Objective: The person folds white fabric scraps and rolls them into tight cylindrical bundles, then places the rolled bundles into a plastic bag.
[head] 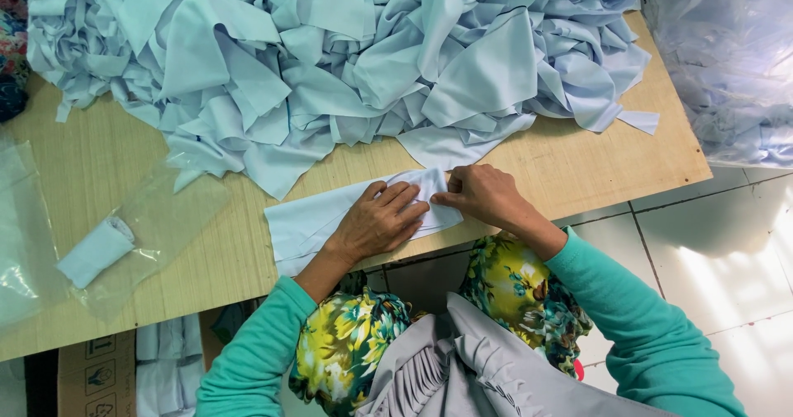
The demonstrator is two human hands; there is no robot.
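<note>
Wooden tabletop [124, 161] carries a pale blue cloth piece [314, 219] lying lengthwise leftward, left hand [380, 221] pressing it flat, fingers spread, right hand [483, 195] pinching its right end.

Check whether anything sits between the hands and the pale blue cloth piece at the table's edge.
Nothing visible does. The left hand lies flat on the folded cloth piece, and the right hand pinches its upper right end. The heap of blue cloth lies beyond on the wooden table, apart from it.
</note>
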